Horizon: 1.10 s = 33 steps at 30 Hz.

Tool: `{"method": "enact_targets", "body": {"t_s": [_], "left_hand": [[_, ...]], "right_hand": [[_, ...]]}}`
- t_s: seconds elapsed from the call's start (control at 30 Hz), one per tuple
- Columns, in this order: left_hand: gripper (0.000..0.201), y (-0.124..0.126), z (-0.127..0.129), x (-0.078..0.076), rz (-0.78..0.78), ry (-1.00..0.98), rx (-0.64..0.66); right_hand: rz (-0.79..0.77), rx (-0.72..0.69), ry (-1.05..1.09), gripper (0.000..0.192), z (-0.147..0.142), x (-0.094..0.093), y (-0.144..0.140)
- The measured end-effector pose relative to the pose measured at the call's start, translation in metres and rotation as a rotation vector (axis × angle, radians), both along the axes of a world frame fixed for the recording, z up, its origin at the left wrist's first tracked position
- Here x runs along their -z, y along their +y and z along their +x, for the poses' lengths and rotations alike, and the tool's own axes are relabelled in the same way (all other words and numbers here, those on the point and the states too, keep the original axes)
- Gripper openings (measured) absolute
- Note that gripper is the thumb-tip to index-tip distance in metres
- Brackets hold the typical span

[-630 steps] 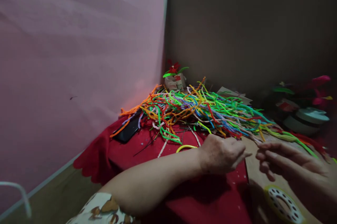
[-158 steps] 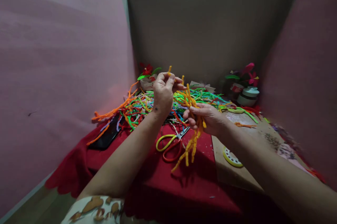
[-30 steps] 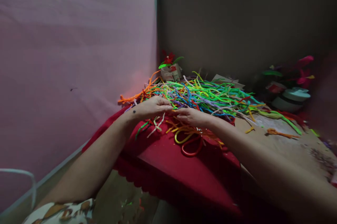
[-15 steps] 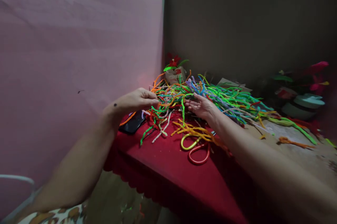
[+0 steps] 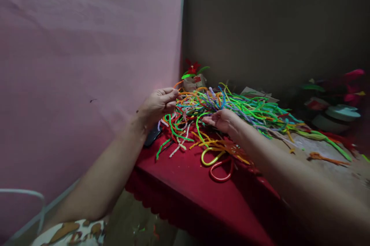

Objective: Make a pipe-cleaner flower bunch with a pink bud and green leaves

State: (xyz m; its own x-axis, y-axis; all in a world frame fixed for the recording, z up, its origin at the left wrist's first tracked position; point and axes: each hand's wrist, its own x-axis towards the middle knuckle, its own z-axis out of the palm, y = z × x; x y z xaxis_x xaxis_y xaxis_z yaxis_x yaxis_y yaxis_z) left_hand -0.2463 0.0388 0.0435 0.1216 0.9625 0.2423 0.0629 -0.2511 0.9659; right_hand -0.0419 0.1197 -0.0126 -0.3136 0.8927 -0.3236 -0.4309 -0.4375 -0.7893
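A heap of many-coloured pipe cleaners (image 5: 245, 109) lies across the red-covered table. At its left end, my left hand (image 5: 162, 103) is closed, thumb and fingertips pinching an orange pipe cleaner (image 5: 185, 93). My right hand (image 5: 221, 120) rests against the front of the heap, its fingers stretched to the left and holding nothing that I can see. A green pipe cleaner (image 5: 198, 126) curves down just left of those fingertips. Below lie orange pipe cleaners (image 5: 206, 138) over scissors with one yellow handle loop (image 5: 212, 164) and one red handle loop (image 5: 221, 180).
A black phone (image 5: 152, 137) lies partly behind my left wrist. Red flowers (image 5: 192, 67) stand at the back, near the pink wall (image 5: 86, 45). To the right are a lidded container (image 5: 342, 113), pink flowers (image 5: 354, 88) and a twisted orange pipe cleaner (image 5: 320, 157).
My left hand has risen a little and turned, with the orange pipe cleaner in its pinch. My right hand has dropped slightly and its fingers are less spread. The view has shifted slightly.
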Motion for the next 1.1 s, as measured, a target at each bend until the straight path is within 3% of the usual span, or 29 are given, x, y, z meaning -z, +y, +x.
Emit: {"method": "enact_targets", "body": {"t_s": [0.1, 0.17, 0.2, 0.27, 0.33, 0.47, 0.63, 0.7, 0.77, 0.87, 0.97, 1.03, 1.1], "left_hand": [[0.024, 0.000, 0.020, 0.009, 0.014, 0.118, 0.129], [0.025, -0.002, 0.035, 0.015, 0.017, 0.255, 0.246], [0.026, -0.002, 0.042, 0.018, 0.009, 0.332, 0.307], [0.025, -0.001, 0.056, 0.025, -0.004, 0.497, 0.414], [0.021, 0.002, 0.068, 0.034, 0.026, 0.644, 0.468], [0.017, 0.008, 0.081, 0.047, 0.097, 0.809, 0.465], [0.021, 0.005, 0.082, 0.034, 0.113, 0.837, 0.442], [0.022, 0.001, 0.078, 0.022, 0.140, 0.793, 0.368], [0.022, -0.001, 0.074, 0.009, 0.165, 0.687, 0.252], [0.023, 0.004, 0.065, -0.005, 0.229, 0.483, 0.023], [0.024, 0.030, 0.051, -0.007, 0.358, 0.403, -0.245], [0.025, 0.054, 0.041, -0.001, 0.363, 0.483, -0.427], [0.021, 0.075, 0.032, 0.007, 0.301, 0.742, -0.566]], "right_hand": [[0.013, -0.054, -0.168, 0.024, 0.024, -0.015, -0.028], [0.081, -0.003, -0.256, 0.017, 0.047, -0.024, -0.049], [0.149, 0.053, -0.311, 0.015, 0.059, -0.026, -0.060], [0.465, 0.222, -0.608, 0.017, 0.083, -0.026, -0.081], [0.606, 0.273, -0.821, 0.018, 0.102, -0.021, -0.096], [0.739, 0.134, -1.114, 0.022, 0.122, -0.008, -0.108], [1.188, -0.095, -1.336, 0.027, 0.122, 0.012, -0.104], [1.230, -0.207, -1.433, 0.028, 0.119, 0.023, -0.103], [1.255, -0.280, -1.467, 0.017, 0.117, 0.033, -0.104], [1.259, -0.273, -1.432, 0.025, 0.116, 0.042, -0.107], [1.255, -0.269, -1.405, 0.027, 0.115, 0.045, -0.109], [1.263, -0.293, -1.391, 0.028, 0.114, 0.044, -0.110], [1.268, -0.304, -1.370, 0.029, 0.112, 0.042, -0.112]]}}
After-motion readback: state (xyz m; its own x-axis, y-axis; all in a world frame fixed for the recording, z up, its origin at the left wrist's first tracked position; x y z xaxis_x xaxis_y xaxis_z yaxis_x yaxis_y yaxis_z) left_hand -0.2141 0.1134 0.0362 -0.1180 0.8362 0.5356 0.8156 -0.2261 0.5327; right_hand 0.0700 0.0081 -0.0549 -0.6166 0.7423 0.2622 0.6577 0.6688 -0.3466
